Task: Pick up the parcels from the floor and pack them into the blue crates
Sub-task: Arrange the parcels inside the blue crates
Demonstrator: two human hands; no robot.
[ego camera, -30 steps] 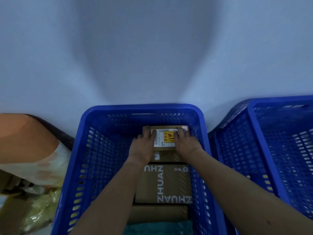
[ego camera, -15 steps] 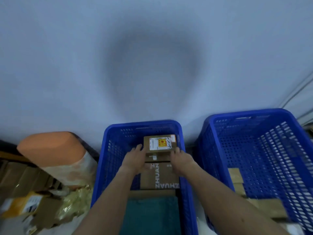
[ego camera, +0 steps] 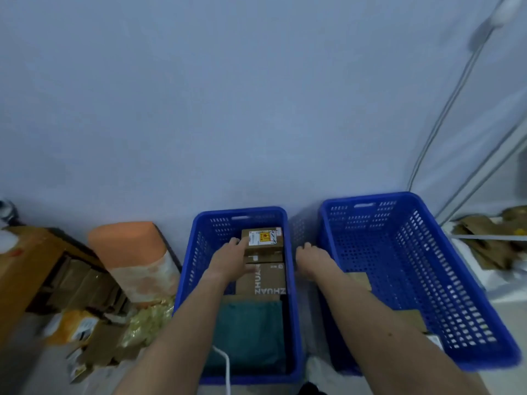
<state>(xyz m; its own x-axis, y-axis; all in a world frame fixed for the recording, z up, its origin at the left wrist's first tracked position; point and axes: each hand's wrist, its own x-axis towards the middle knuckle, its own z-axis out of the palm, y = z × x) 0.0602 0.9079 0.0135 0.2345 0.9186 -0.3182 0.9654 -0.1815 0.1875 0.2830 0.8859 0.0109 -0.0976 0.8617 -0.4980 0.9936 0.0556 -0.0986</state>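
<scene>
Two blue crates stand side by side against the wall. The left crate [ego camera: 188,269] holds a small brown parcel [ego camera: 262,238] with a white and yellow label at its far end, a brown box printed ZHUAN [ego camera: 265,280] and a teal parcel [ego camera: 251,332] nearest me. My left hand [ego camera: 231,259] is inside this crate, its fingertips against the small parcel's left side. My right hand [ego camera: 312,259] hovers with relaxed fingers over the gap between the crates, holding nothing. The right crate [ego camera: 427,266] holds flat brown parcels [ego camera: 360,279], partly hidden by my right forearm.
On the floor at left lie an orange and white roll [ego camera: 134,252], a large cardboard box [ego camera: 25,269], several brown and yellow parcels [ego camera: 77,326] and a crumpled plastic bag [ego camera: 148,323]. Brown packaging [ego camera: 484,240] lies at right. A white cable [ego camera: 226,369] hangs near me.
The view has pulled back from the left crate. My right hand has left the small parcel and moved right, out over the crate's rim. My left hand stays beside the parcel.
</scene>
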